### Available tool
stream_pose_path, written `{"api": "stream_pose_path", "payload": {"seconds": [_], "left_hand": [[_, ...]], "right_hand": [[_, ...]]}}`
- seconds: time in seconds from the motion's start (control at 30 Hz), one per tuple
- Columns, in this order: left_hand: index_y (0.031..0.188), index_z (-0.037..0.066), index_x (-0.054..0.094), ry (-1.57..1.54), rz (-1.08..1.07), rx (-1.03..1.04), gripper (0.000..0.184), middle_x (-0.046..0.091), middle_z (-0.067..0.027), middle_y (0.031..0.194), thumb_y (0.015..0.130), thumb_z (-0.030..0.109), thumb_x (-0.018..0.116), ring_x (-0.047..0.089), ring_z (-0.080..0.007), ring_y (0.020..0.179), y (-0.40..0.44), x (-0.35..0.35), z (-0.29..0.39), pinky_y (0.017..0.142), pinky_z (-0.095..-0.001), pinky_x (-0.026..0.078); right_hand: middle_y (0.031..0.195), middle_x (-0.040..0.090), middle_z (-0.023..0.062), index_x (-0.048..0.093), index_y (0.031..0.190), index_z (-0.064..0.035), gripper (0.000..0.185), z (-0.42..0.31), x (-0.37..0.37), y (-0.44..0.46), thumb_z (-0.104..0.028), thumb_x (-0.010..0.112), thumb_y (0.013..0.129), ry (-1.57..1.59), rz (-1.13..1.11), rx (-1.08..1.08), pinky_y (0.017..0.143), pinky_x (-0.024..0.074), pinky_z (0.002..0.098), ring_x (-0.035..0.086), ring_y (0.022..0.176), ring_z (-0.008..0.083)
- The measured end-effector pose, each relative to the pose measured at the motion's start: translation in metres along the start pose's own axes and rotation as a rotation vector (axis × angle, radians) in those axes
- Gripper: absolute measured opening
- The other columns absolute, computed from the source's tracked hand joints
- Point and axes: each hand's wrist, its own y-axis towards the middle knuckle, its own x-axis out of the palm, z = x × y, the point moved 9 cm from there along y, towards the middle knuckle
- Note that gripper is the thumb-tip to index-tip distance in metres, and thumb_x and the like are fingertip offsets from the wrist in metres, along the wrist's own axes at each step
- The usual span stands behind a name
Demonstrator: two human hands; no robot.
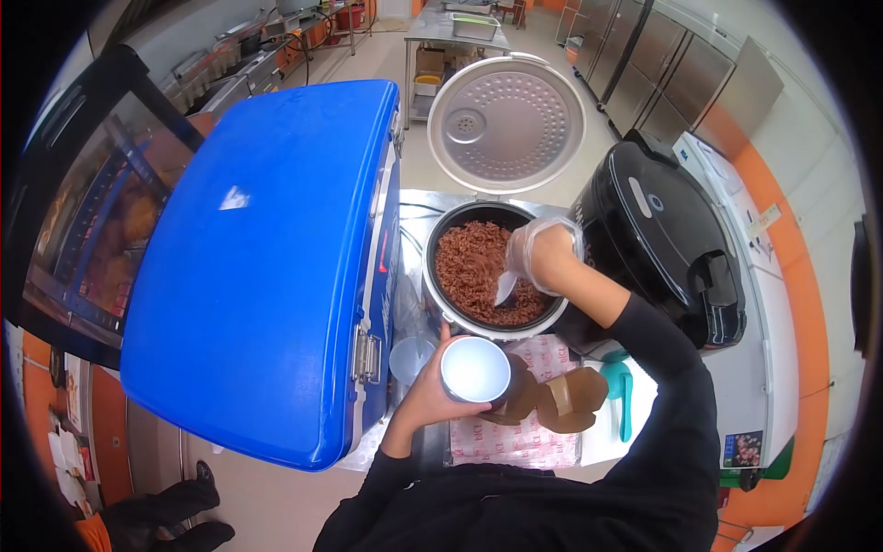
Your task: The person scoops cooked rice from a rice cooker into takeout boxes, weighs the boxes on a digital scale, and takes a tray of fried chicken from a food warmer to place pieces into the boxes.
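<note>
My right hand, in a clear plastic glove, is closed around a white rice paddle. The paddle's blade dips into reddish-brown cooked rice inside an open rice cooker. The handle is hidden in my fingers. With my bare left hand I grip a white paper cup, its mouth facing up, just in front of the cooker. Nothing shows inside the cup. The cooker's round metal lid stands raised at the back.
A big blue cooler box stands left of the cooker, a black lidded cooker right of it. Nearer me are an open brown paper box, patterned pink paper and a teal spoon. Another person's dark-clad legs show lower left.
</note>
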Motion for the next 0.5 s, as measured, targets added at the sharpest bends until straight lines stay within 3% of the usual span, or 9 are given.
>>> {"api": "stream_pose_path", "payload": {"seconds": [0.1, 0.2, 0.23, 0.33, 0.37, 0.47, 0.5], "left_hand": [[0.132, 0.000, 0.041, 0.038, -0.008, 0.013, 0.097, 0.019, -0.0316, 0.148, 0.051, 0.025, 0.089, 0.036, -0.0269, 0.134, 0.002, 0.000, 0.002, 0.107, -0.0361, 0.032], [0.132, 0.001, 0.040, 0.050, -0.011, 0.018, 0.098, 0.016, -0.0321, 0.149, 0.051, 0.027, 0.089, 0.037, -0.0279, 0.133, 0.001, 0.002, -0.002, 0.107, -0.0364, 0.033], [0.132, 0.001, 0.040, 0.046, -0.006, 0.023, 0.098, 0.017, -0.0323, 0.148, 0.052, 0.028, 0.089, 0.037, -0.0283, 0.133, 0.001, 0.002, -0.003, 0.107, -0.0366, 0.032], [0.132, 0.001, 0.041, 0.060, -0.012, 0.026, 0.097, 0.023, -0.0332, 0.146, 0.052, 0.028, 0.089, 0.037, -0.0292, 0.133, 0.003, 0.004, 0.002, 0.108, -0.0371, 0.031], [0.132, 0.001, 0.041, 0.069, -0.015, 0.026, 0.097, 0.025, -0.0335, 0.145, 0.052, 0.029, 0.089, 0.037, -0.0295, 0.133, 0.004, 0.004, 0.004, 0.108, -0.0373, 0.031], [0.131, 0.001, 0.041, 0.082, -0.004, 0.011, 0.097, 0.034, -0.0321, 0.141, 0.052, 0.029, 0.089, 0.039, -0.0295, 0.132, 0.005, 0.003, 0.005, 0.108, -0.0373, 0.031], [0.131, 0.001, 0.041, 0.064, -0.002, 0.005, 0.097, 0.036, -0.0313, 0.140, 0.052, 0.029, 0.089, 0.040, -0.0294, 0.131, 0.005, 0.003, 0.007, 0.108, -0.0374, 0.031]], "right_hand": [[0.077, 0.070, 0.0093, 0.073, 0.076, -0.0110, 0.013, 0.015, -0.027, 0.000, -0.018, 0.062, 0.075, 0.010, 0.137, 0.115, 0.057, 0.0501, 0.0349, 0.068, 0.073, 0.0229], [0.079, 0.069, 0.0071, 0.072, 0.076, -0.0122, 0.013, 0.029, -0.010, 0.018, -0.018, 0.060, 0.077, -0.247, 0.320, 0.085, 0.059, 0.0478, 0.0349, 0.067, 0.076, 0.0220], [0.083, 0.069, 0.0062, 0.070, 0.076, -0.0130, 0.016, 0.022, -0.007, 0.015, -0.021, 0.057, 0.079, -0.332, 0.243, 0.000, 0.060, 0.0462, 0.0357, 0.067, 0.081, 0.0213], [0.069, 0.066, 0.0098, 0.067, 0.069, -0.0107, 0.021, 0.017, 0.022, 0.015, -0.028, 0.060, 0.077, -0.104, 0.416, -0.129, 0.063, 0.0482, 0.0399, 0.065, 0.067, 0.0262], [0.063, 0.065, 0.0114, 0.067, 0.064, -0.0094, 0.031, 0.022, 0.026, 0.014, -0.034, 0.058, 0.081, 0.040, 0.351, -0.048, 0.057, 0.0479, 0.0404, 0.064, 0.059, 0.0270], [0.057, 0.062, 0.0128, 0.066, 0.059, -0.0084, 0.040, 0.024, 0.032, 0.006, -0.040, 0.057, 0.082, 0.103, 0.361, -0.046, 0.052, 0.0474, 0.0399, 0.061, 0.052, 0.0281], [0.054, 0.060, 0.0132, 0.066, 0.059, -0.0084, 0.040, 0.020, 0.025, -0.001, -0.040, 0.057, 0.082, 0.131, 0.453, -0.093, 0.048, 0.0467, 0.0393, 0.060, 0.049, 0.0287]]}}
